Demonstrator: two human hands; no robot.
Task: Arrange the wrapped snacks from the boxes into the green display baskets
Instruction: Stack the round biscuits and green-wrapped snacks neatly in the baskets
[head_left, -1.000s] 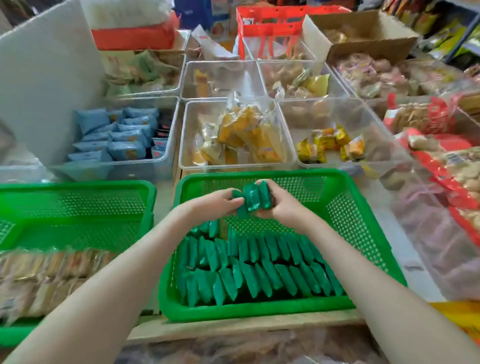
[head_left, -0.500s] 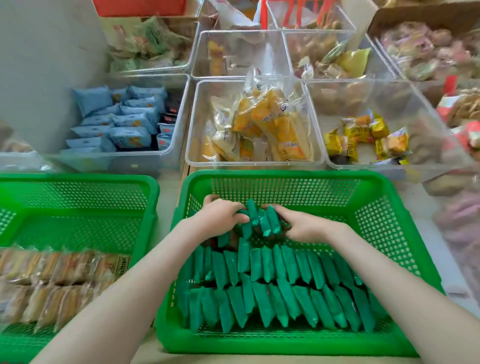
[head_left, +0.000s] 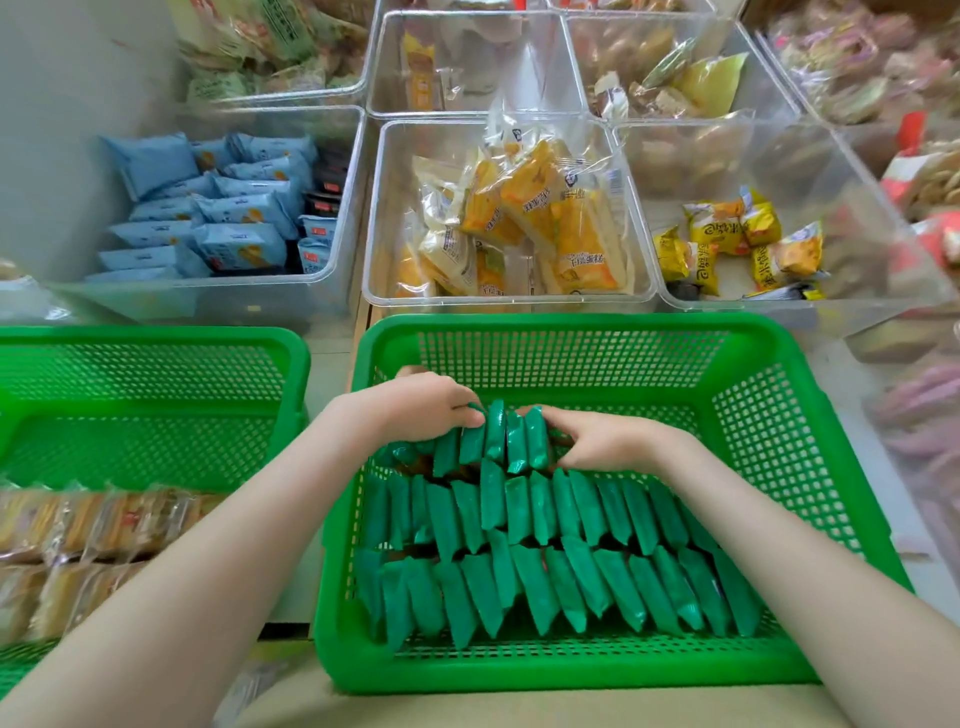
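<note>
My left fingers (head_left: 460, 413) and right fingers (head_left: 553, 422) pinched the snacks (head_left: 506, 436) between them, lowered from mid-air into the basket (head_left: 571, 332) (third row started); two full rows (head_left: 561, 582) lay just nearer me.

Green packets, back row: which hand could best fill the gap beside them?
Probably the right hand: the bare part of the basket lies on its side of the packets; the left hand is across them.

Blue packets (head_left: 208, 208) in clear bin (head_left: 332, 291)
</note>
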